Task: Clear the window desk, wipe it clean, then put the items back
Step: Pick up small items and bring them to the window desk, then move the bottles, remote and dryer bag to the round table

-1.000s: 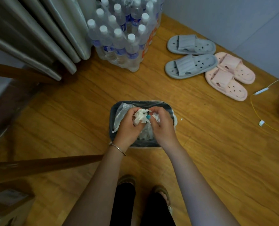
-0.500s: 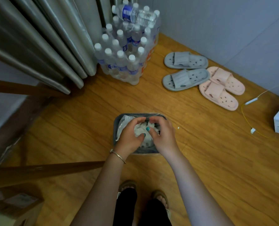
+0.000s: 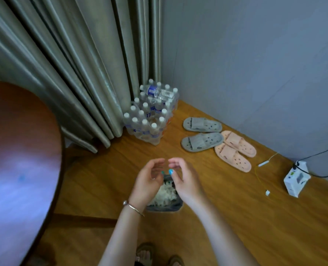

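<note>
A small dark waste bin (image 3: 166,207) stands on the wooden floor in front of my feet, with crumpled white tissue (image 3: 166,194) lying inside it. Above the bin, my left hand (image 3: 148,181) and my right hand (image 3: 185,179) hover side by side, palms facing each other, fingers loosely curved and holding nothing. A bracelet sits on my left wrist. The round, dark red wooden desk (image 3: 19,160) fills the left edge of the view, its top bare and glossy.
Grey-green curtains (image 3: 73,64) hang behind the desk. A shrink-wrapped pack of water bottles (image 3: 149,120) stands in the corner. Grey slippers (image 3: 201,133) and pink slippers (image 3: 234,150) lie by the wall. A white device (image 3: 296,179) with cables sits on the floor at right.
My hands pressed the tissue wad into the bin, then let go and rose above it. My head lifted, bringing the desk top and more of the wall into view.
</note>
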Tool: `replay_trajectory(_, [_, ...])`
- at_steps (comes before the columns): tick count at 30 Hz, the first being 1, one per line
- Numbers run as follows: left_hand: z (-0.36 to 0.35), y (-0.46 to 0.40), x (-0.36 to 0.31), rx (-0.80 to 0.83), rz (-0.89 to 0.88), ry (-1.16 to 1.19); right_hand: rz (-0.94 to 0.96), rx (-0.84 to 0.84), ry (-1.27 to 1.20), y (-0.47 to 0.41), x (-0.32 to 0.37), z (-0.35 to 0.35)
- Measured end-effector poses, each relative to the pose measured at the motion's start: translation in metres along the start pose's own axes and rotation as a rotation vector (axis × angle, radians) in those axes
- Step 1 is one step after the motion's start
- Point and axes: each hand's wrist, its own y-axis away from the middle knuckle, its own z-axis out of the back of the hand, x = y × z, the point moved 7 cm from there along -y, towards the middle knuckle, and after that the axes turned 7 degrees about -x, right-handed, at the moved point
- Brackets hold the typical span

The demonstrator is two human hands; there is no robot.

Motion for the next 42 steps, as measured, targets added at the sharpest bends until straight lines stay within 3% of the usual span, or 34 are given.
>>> replay_trajectory(7, [0.062, 0.041, -0.112, -0.062, 0.013, -0.035, 0.012, 0.143, 0.046, 0.014, 0.107, 0.062])
replay_trajectory(13, [0.129, 0.107, -0.161, 0.077, 0.150, -0.489, 0.001, 0.468, 0.286, 0.050, 0.198, 0.072])
replay_trajectory(19, [0.214, 0.177, -0.182, 0.022, 0.237, -0.725, 0.135, 0.697, 0.487, 0.103, 0.303, 0.034])
replay_trajectory(29, [0.364, 0.328, -0.190, -0.182, 0.361, -0.747, 0.450, 0.786, 0.575, 0.215, 0.456, -0.057])
replay_trajectory(42, [0.526, 0.569, -0.151, -0.519, 0.497, -0.624, 0.780, 0.961, 0.624, 0.429, 0.586, -0.164])
